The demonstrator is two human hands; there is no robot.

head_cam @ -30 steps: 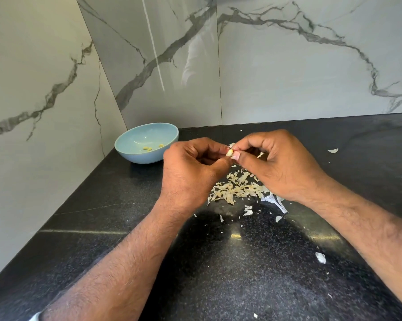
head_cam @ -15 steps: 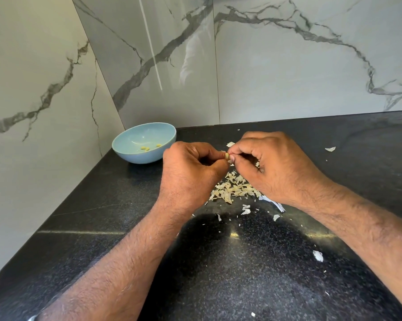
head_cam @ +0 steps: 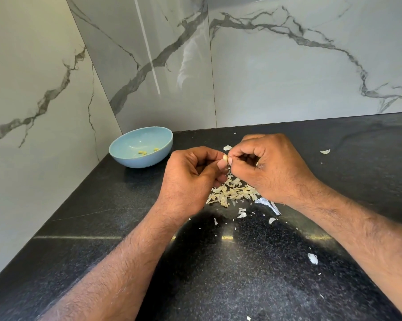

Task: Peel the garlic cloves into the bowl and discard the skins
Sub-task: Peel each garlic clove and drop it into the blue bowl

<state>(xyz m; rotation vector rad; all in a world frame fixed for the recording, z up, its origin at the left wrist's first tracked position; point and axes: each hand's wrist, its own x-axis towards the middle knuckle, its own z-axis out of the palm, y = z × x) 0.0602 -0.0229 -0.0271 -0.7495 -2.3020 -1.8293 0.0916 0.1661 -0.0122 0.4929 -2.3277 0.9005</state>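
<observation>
Head view: the left hand (head_cam: pixel 190 179) and right hand (head_cam: pixel 267 165) meet fingertip to fingertip above the counter, both pinching one small garlic clove (head_cam: pixel 224 157) between curled fingers and thumbs. Directly beneath them lies a heap of papery skins (head_cam: pixel 232 193) on the black speckled countertop (head_cam: pixel 107 205), with stray white flakes scattered toward its near and right edges. A pale blue bowl (head_cam: pixel 165 140) sits in the far left corner of the countertop against the wall, holding a few peeled cloves (head_cam: pixel 142 152) (three can be made out). Grey-veined marble panels (head_cam: pixel 288 66) form the walls behind and to the left.
</observation>
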